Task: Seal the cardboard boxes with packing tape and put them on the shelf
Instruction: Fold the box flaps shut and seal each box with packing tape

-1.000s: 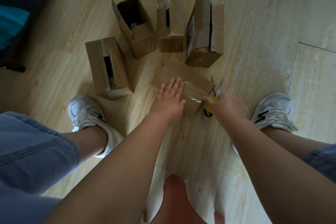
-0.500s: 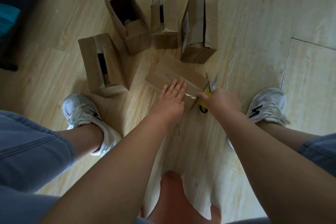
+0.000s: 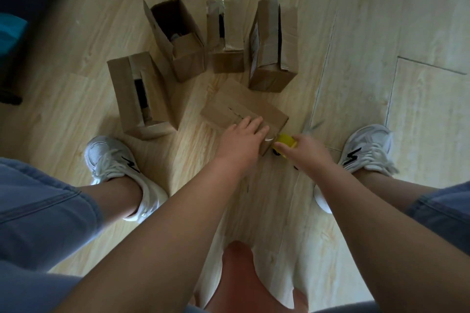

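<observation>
A closed cardboard box lies flat on the wooden floor in front of me. My left hand presses flat on its near end, fingers extended over the top seam. My right hand grips a yellow tape roll against the box's near right corner, with a shiny bit of tape between roll and box. Behind it stand several more cardboard boxes with unsealed flaps: one on the left, one wide open, a small one and one on the right.
Scissors lie on the floor just right of the box, beyond my right hand. My two white shoes flank the work spot. Dark furniture fills the far left edge.
My left hand has slid along the box top toward its near right edge. My right hand with the yellow roll has stayed at the near corner, moving slightly lower.
</observation>
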`<state>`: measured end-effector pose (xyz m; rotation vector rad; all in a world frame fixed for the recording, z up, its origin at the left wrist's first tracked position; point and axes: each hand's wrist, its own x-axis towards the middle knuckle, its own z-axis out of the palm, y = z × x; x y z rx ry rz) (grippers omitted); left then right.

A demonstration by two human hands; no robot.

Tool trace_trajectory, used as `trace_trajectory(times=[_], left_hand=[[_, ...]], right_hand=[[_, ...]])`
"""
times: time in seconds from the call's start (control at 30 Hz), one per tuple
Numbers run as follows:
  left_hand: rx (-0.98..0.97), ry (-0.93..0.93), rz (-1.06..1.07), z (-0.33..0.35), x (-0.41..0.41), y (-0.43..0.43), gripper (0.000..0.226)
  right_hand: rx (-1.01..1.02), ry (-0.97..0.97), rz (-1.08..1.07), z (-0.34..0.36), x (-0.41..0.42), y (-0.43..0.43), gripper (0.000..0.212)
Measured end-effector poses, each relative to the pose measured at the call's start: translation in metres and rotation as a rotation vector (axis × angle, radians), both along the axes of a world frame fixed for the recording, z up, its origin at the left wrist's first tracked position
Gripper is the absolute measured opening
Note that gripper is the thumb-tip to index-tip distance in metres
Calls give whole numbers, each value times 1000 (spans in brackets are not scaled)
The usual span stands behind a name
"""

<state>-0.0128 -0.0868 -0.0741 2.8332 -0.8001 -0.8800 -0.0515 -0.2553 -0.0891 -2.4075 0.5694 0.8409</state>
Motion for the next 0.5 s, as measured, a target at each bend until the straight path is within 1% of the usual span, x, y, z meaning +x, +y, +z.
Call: trace_trajectory(times=[0.07,0.17,0.23,0.33,0.4,0.47,0.5], left_hand=[[20,-27,5,-1,-1,-4,81],[64,1,-3,-7,-5,-1,87],[93,-15,-25,-7,-4,-1,90],[147,-96,-71,-3,0,-11,100],[198,-144,-188,-2,3,-21,102],[235,-164,-321,-3,6,-26,99],[244,-172,-351,-3,10,-30,99]], right_hand=[[67,-20,-24,2,-3,-1,37],[121,-59,-39,5,-6,-2,27],[153,-70,-74,6,-8,-5,25],[151,-45,-75,9,-7,-7,27],[149,-37,-68,10,-5,-7,27],[167,-32,-77,11,-4,-7,27],[175,-25,-81,11,-3,-9,26]])
